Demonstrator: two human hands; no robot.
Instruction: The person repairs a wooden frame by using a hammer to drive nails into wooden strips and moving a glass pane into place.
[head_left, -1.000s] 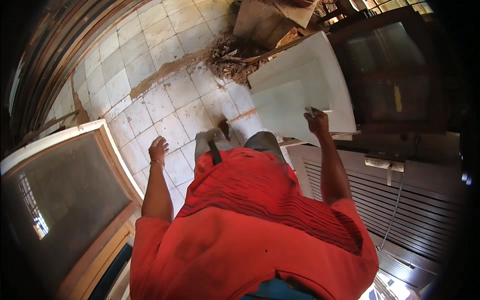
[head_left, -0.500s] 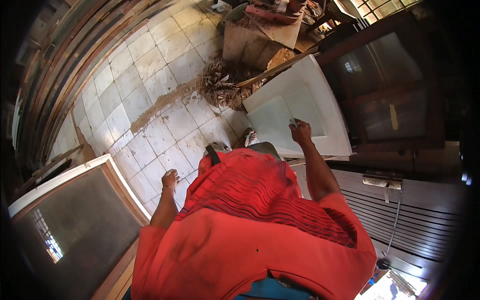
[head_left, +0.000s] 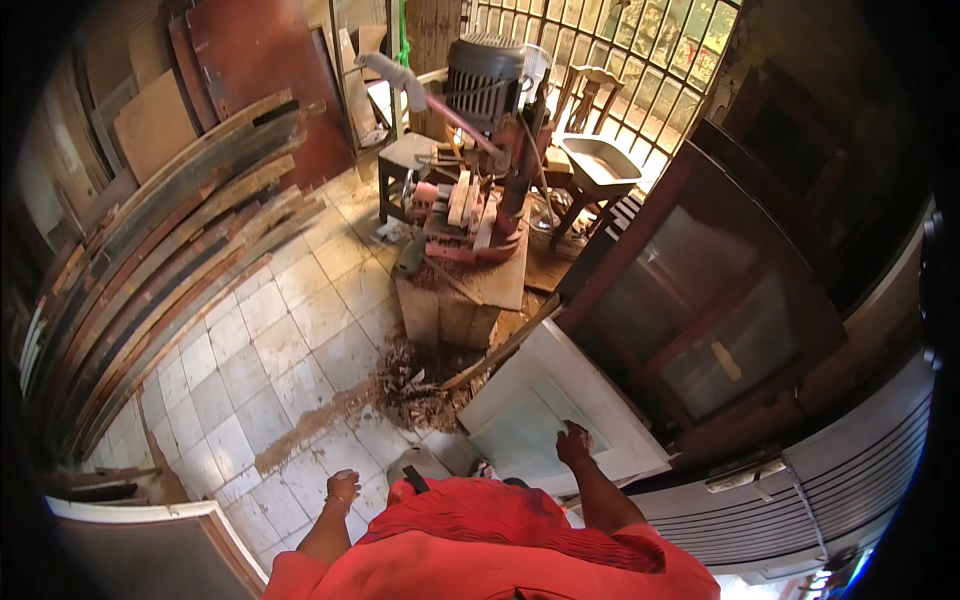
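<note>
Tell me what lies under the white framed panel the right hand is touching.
The white framed panel leans over pale floor tiles, with wood scraps and sawdust at its left edge. The right hand rests on it. Whatever lies directly beneath the panel is covered.

Head view, looking down over a red shirt: the right hand rests, fingers bent, on a white framed panel leaning beside a dark wood-framed glass door, while the left hand hangs free above the tiled floor. A heap of wood shavings lies before a wooden block carrying a red drill press; curved planks lean at left.
</note>
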